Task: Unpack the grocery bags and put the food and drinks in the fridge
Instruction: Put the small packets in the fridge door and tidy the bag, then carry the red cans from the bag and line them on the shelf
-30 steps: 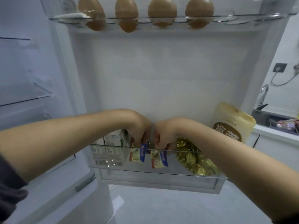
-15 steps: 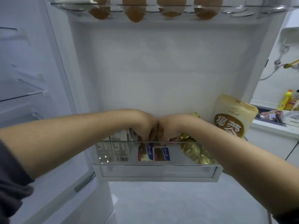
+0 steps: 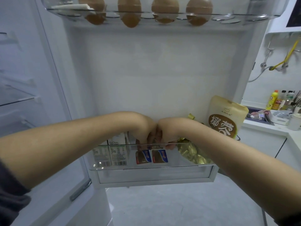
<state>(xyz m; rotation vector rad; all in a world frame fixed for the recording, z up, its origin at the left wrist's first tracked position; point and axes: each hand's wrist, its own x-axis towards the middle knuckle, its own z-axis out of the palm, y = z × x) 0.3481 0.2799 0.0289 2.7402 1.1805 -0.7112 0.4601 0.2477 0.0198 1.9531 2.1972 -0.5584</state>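
Observation:
Two small brown, blue and red snack packets stand side by side in the clear fridge door bin [image 3: 176,160]. My left hand [image 3: 144,129] reaches down into the bin and pinches the top of the left packet [image 3: 143,157]. Pressed knuckle to knuckle against it, my right hand [image 3: 167,130] pinches the top of the right packet [image 3: 160,156]. The fingertips of both hands are partly hidden behind the bin's rim.
Two milk cartons [image 3: 114,154] fill the bin's left end, with a gold foil bag [image 3: 193,154] and a beige pouch [image 3: 225,118] on the right. Several brown eggs [image 3: 164,8] sit in the door tray above. A kitchen counter with bottles [image 3: 273,100] lies at right.
Both hands have lowered the two packets deeper into the bin and closed together until they touch. The packets now stand upright on the bin floor.

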